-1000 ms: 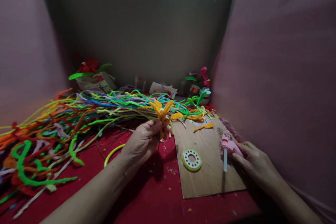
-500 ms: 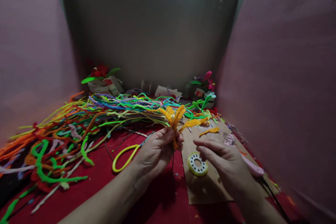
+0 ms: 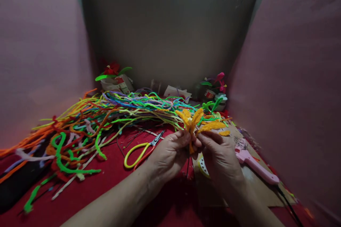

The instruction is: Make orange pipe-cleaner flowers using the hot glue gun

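The left hand grasps a fuzzy orange flower by its base, above the red desk. The right hand touches the base of the petal stretching right; whether it pinches there I cannot tell. Scissors lie to the left, a pink glue gun right on cardboard, colourful stems farther off.

Pipe cleaners, scissors, a glue gun and an orange flower mark a craft corner.
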Tool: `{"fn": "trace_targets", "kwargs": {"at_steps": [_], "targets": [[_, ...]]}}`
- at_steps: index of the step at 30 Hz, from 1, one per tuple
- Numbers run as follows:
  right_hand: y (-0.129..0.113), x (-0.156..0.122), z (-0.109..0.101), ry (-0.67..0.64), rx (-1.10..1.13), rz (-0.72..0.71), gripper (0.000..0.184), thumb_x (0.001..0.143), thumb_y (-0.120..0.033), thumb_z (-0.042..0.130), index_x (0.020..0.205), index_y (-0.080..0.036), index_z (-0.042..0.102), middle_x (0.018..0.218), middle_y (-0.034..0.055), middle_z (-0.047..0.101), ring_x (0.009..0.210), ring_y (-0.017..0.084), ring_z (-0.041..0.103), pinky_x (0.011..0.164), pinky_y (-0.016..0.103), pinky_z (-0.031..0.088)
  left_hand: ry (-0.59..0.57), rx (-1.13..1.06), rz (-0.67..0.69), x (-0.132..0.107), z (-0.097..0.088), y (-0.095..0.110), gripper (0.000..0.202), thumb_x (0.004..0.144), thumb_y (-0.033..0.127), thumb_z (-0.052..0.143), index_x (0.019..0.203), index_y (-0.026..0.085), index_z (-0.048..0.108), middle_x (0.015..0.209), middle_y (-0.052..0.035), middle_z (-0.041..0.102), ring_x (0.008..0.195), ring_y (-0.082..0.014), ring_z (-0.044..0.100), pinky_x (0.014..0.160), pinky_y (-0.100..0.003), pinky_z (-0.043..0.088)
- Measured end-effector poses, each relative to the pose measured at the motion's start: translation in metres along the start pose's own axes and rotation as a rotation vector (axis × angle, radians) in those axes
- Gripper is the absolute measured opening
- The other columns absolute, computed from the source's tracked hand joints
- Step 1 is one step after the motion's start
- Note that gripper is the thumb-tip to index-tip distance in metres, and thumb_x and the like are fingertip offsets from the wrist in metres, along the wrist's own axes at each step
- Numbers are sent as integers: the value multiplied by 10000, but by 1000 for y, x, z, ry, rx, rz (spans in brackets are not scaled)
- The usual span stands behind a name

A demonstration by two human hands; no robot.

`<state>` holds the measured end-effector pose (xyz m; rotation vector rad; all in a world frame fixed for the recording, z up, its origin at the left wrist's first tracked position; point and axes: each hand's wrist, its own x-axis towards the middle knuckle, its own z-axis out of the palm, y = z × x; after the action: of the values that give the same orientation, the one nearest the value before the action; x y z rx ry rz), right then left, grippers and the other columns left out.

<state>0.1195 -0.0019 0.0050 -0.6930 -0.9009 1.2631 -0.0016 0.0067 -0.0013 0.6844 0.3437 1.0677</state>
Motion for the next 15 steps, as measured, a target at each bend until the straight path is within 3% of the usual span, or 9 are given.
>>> {"fn": "trace_targets", "kwargs": {"at_steps": [4, 9, 15], "targets": [[-8, -3, 1, 148, -229, -167, 69, 630, -186, 723, 596, -177, 663, 530, -50, 572, 517, 55, 470, 518, 166, 388, 75, 191, 95, 2, -1, 3, 121, 750, 223, 634, 748, 107, 670, 702, -32, 588, 619, -94, 501, 564, -216, 369], [-14, -12, 11, 155, -470, -167, 42, 653, -219, 694, 630, -187, 680, 528, -49, 570, 496, 61, 457, 494, 181, 386, 168, 477, 198, 2, -1, 6, 136, 730, 248, 651, 750, 117, 680, 662, -6, 567, 589, -76, 442, 568, -215, 336], [-9, -10, 13, 175, -541, -189, 76, 668, -255, 675, 653, -181, 664, 545, -43, 566, 494, 71, 438, 501, 205, 394, 221, 531, 211, -2, 3, 6, 160, 716, 253, 646, 785, 116, 692, 644, -2, 570, 579, -78, 425, 562, -218, 324]]}}
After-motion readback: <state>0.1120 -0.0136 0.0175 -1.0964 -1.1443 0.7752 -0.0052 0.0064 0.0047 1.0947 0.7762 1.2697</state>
